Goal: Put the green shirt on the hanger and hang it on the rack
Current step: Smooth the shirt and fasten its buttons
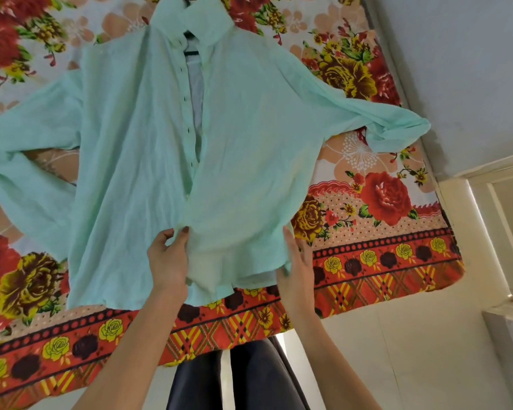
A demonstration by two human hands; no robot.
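The floral bedsheet [382, 261] covers the bed and fills most of the view. Its patterned border runs along the near edge, and its right edge lies close to the pale wall [456, 69]. Bare sheet remains open to the right of the shirt and along the near border. One green shirt [131, 143] lies front-up on the sheet with the collar at the far end and the hem toward the person. Its two sleeves are spread outward; the right-side cuff is bunched near the bed's right edge. One black hanger [191, 51] sits inside the shirt; only a short section shows in the open neck below the collar. One row of dark buttons [187, 130] runs down the placket, with at least five visible. The left hand [168, 261] pinches the front edge of the shirt near the hem between thumb and curled fingers. The right hand [298, 267] lies against the shirt's right hem corner with fingers straight and together; the thumb is hidden by cloth, so a grip cannot be confirmed.
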